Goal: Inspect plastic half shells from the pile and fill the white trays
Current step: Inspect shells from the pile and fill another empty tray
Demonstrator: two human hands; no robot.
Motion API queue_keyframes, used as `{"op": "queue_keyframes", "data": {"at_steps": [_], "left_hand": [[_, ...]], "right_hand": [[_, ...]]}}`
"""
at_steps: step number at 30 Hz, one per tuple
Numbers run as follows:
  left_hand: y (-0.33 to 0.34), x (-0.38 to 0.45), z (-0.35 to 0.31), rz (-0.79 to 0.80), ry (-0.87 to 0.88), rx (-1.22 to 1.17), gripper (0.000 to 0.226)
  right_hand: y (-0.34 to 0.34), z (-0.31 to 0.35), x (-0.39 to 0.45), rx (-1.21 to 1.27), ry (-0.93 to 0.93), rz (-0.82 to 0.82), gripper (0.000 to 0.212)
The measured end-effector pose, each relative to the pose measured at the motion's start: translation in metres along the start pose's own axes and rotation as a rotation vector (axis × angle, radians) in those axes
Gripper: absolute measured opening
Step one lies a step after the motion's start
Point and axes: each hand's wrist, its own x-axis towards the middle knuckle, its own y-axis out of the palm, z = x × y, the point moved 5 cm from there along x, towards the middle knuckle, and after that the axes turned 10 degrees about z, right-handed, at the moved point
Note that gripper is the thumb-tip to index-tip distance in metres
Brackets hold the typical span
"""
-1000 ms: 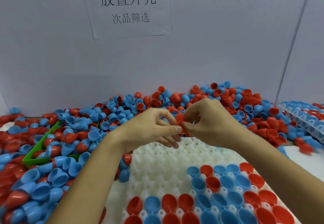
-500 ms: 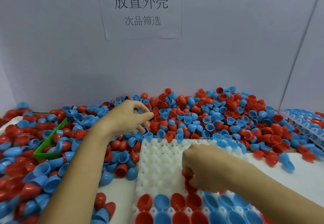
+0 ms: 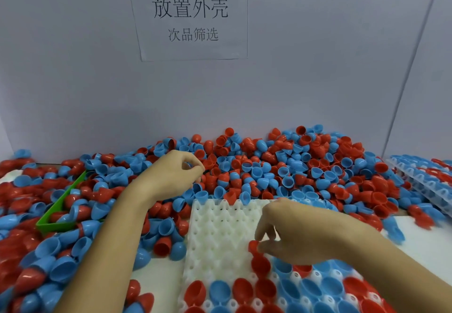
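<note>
A large pile of red and blue plastic half shells [image 3: 281, 166] lies against the back wall. In front of it sits a white dimpled tray [image 3: 220, 227], its near rows filled with red and blue shells. My right hand [image 3: 293, 234] is low over the tray's middle and pinches a red half shell [image 3: 254, 246] at the edge of the filled rows. My left hand [image 3: 176, 173] hovers over the pile's left part with fingers curled and thumb meeting forefinger. I see no shell in it.
A green bin [image 3: 61, 210] lies half buried in shells at the left. A second tray [image 3: 428, 178], filled with shells, stands at the right edge. Loose shells lie beside the tray's left side. A paper sign [image 3: 190, 16] hangs on the wall.
Both hands held a red shell together at the pile's edge. Then my right hand came down to the tray with it, and my left hand moved back over the pile.
</note>
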Motion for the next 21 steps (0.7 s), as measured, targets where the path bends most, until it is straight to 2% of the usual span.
{"op": "queue_keyframes", "data": {"at_steps": [3,6,9,12,14,18,21], "left_hand": [[0.004,0.004,-0.001,-0.035,0.005,0.044,0.014],[0.012,0.006,-0.009,-0.073,0.036,0.090,0.013],[0.019,0.019,-0.017,-0.042,0.053,0.217,0.033],[0.028,0.051,-0.031,0.037,0.053,0.350,0.051],[0.041,0.079,-0.041,0.108,0.074,0.403,0.053],[0.080,0.127,-0.048,0.272,0.083,0.451,0.040],[0.111,0.153,-0.040,0.424,-0.024,0.664,0.061]], "right_hand": [[-0.016,-0.031,-0.016,0.163,-0.062,-0.163,0.017],[-0.020,-0.091,-0.034,0.406,-0.046,-0.420,0.016],[0.000,-0.155,-0.050,0.616,0.078,-0.772,0.018],[0.033,-0.192,-0.057,0.726,0.183,-1.040,0.028],[0.046,-0.201,-0.058,0.743,0.209,-1.131,0.029],[0.057,-0.202,-0.059,0.694,0.243,-1.217,0.027],[0.060,-0.203,-0.057,0.670,0.222,-1.223,0.027]]}}
